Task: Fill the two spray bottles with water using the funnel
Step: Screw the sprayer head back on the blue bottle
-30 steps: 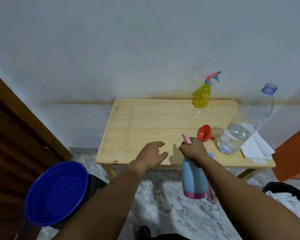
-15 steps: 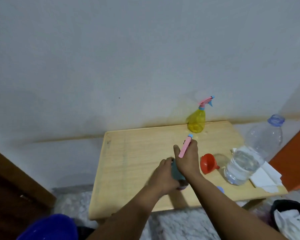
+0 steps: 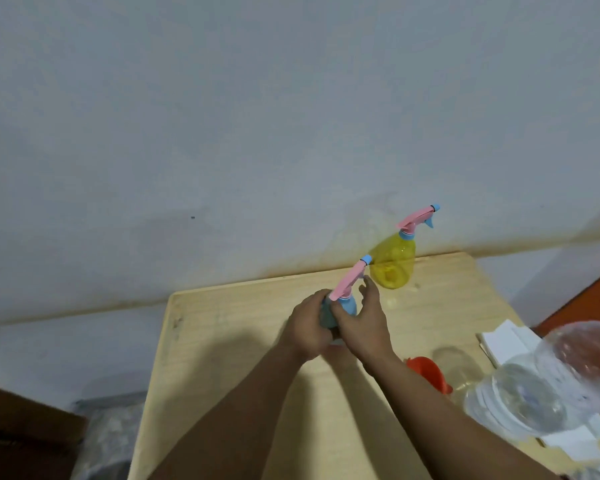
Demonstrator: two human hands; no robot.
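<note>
Left hand (image 3: pixel 307 329) grips the blue spray bottle (image 3: pixel 343 306), right hand (image 3: pixel 362 320) apparently pinches its neck; unscrewing the sprayer comes next.

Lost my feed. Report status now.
Both hands on blue spray bottle: left hand grips body, right hand at neck. Sprayer on. Funnel idle. Nothing blocking.
</note>
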